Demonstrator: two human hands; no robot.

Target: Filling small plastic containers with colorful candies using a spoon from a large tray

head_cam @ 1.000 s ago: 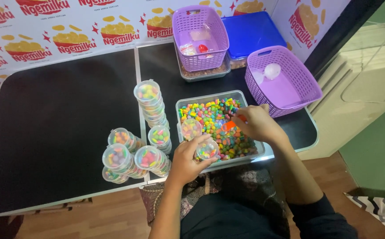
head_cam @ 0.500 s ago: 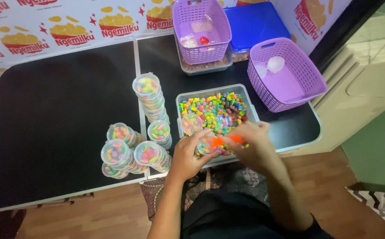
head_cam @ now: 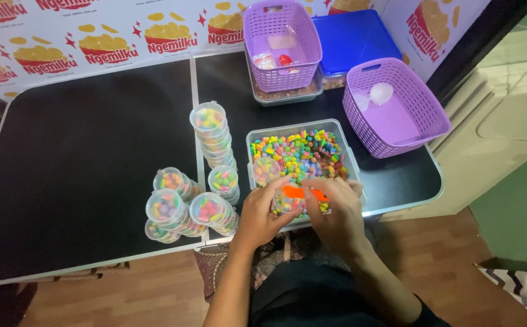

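Note:
My left hand [head_cam: 262,215] holds a small clear plastic cup [head_cam: 287,203] of coloured candy at the near edge of a clear tub [head_cam: 342,130] filled with the same multicoloured candy. My right hand [head_cam: 336,213] grips an orange scoop [head_cam: 299,193] lying across the cup's mouth. Another small cup [head_cam: 266,170] sits inside the tub at its left side. Filled, lidded cups stand in stacks [head_cam: 210,128] and in a cluster [head_cam: 181,209] to the left of the tub on the black table [head_cam: 75,151].
Two purple baskets stand at the back: one [head_cam: 281,45] on a tray, one [head_cam: 393,106] at the right holding pale round things. A blue-lidded box [head_cam: 351,36] lies behind them. The table's near edge runs just under my hands, with wooden floor below.
My right hand came back from the middle of the tub to its near edge with the orange scoop, meeting the cup in my left hand.

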